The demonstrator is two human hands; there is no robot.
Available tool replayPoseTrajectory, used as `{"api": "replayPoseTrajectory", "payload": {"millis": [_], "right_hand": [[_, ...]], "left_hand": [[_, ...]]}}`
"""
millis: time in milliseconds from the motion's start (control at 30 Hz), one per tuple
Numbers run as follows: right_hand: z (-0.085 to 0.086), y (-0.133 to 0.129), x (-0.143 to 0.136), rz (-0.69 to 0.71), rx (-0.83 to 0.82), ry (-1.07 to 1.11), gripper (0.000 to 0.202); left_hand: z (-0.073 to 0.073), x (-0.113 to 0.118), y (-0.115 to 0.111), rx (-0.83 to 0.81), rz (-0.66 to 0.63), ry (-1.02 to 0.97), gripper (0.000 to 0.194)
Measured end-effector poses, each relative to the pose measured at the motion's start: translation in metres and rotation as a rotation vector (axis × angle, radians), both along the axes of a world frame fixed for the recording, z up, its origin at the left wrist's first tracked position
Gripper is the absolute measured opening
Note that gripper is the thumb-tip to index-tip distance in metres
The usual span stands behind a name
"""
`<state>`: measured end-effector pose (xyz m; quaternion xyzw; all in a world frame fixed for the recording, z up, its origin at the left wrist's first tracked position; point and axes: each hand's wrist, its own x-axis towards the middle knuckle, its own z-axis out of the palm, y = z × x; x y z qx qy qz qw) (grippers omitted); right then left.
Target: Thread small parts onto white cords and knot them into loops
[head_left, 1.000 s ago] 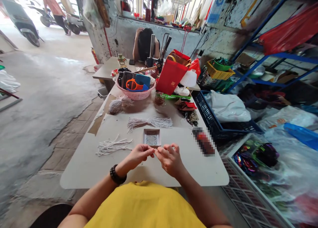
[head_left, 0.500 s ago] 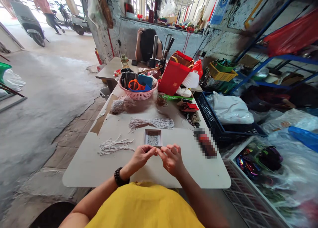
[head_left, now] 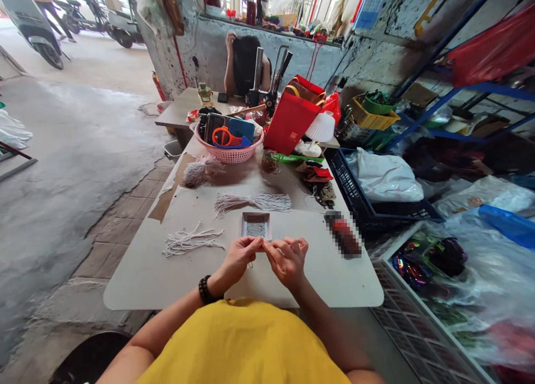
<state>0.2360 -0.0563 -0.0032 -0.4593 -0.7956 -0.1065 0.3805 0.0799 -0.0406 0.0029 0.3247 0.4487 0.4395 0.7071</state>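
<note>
My left hand (head_left: 239,257) and my right hand (head_left: 287,261) meet over the near middle of the white table (head_left: 167,289), fingertips pinched together. Below the left fingers shows a small end of pale cord (head_left: 251,265); what the right fingertips pinch is too small to make out. Just beyond the hands stands a small open box (head_left: 256,226) of tiny silvery pieces. A loose bunch of white cords (head_left: 192,242) lies left of the hands, and a longer bundle of white cords (head_left: 253,203) lies behind the box.
A pink basket (head_left: 229,154) of tools, a red paper bag (head_left: 292,116) and a small white lamp (head_left: 321,129) stand toward the back. A blurred-out red and dark item (head_left: 343,234) lies right. Crates (head_left: 371,205) line the right side. Another person (head_left: 246,66) sits beyond.
My hands stay together with small finger shifts, and the cord end below the left fingers now shows. The view has tilted slightly downward. The distant walking person has moved.
</note>
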Motion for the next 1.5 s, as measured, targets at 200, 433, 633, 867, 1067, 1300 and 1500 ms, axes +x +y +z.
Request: {"api": "replayPoseTrajectory", "payload": {"millis": [200, 433, 633, 867, 1067, 1300, 1500], "right_hand": [[0.010, -0.002, -0.013, -0.145, -0.229, 0.203, 0.013], [0.025, -0.004, -0.015, -0.123, -0.431, 0.327, 0.012], [0.029, -0.005, -0.022, -0.191, -0.389, 0.251, 0.009], [0.033, -0.004, -0.025, -0.187, -0.328, 0.167, 0.012], [0.032, 0.002, -0.016, -0.099, -0.347, 0.087, 0.015], [0.029, 0.011, -0.002, 0.025, -0.578, 0.277, 0.012], [0.031, 0.018, 0.007, 0.247, -0.947, 0.783, 0.020]], "left_hand": [[0.012, 0.004, 0.002, -0.032, 0.068, -0.055, 0.050], [0.011, -0.001, 0.000, 0.089, 0.060, 0.078, 0.045], [0.001, -0.001, -0.004, 0.311, 0.138, 0.276, 0.041], [0.001, -0.005, -0.004, 0.635, 0.182, 0.647, 0.019], [0.003, -0.011, 0.004, 0.631, 0.055, 0.642, 0.017], [0.004, -0.022, 0.010, 0.590, -0.143, 0.505, 0.021], [0.006, -0.023, 0.008, 0.674, -0.172, 0.474, 0.032]]}}
